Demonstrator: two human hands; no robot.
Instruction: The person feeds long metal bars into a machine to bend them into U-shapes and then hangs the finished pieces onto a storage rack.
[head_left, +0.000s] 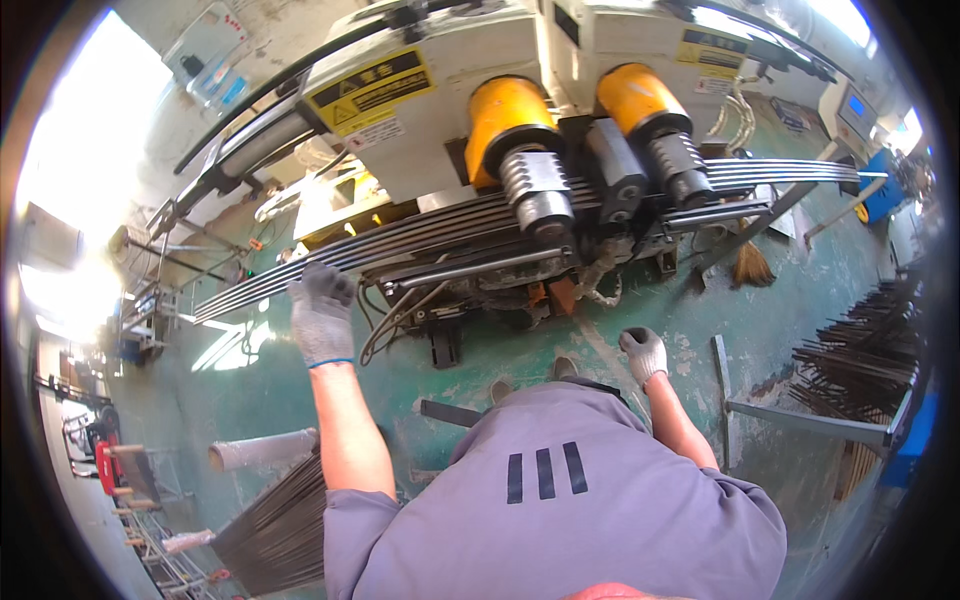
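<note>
Several long, thin metal rods point(425, 232) lie side by side across the front of a machine point(450, 95). My left hand point(322, 312), in a pale work glove with darker fingers, is closed at their left part. Its fingers curl against the near rods, and its fingertips are partly hidden. Two orange cylinders point(512, 112) with ribbed metal ends stand over the middle of the rods. My right hand point(643, 353), gloved the same way, hangs over the floor in front of the machine. Its fingers are curled in, with no object visible in them.
Dark rods point(860, 350) are heaped on a metal rack point(810, 424) at the right. Another bundle of rods point(275, 530) lies at lower left beside a wrapped roll point(262, 450). A broom point(752, 264) and a control panel point(852, 108) are at far right.
</note>
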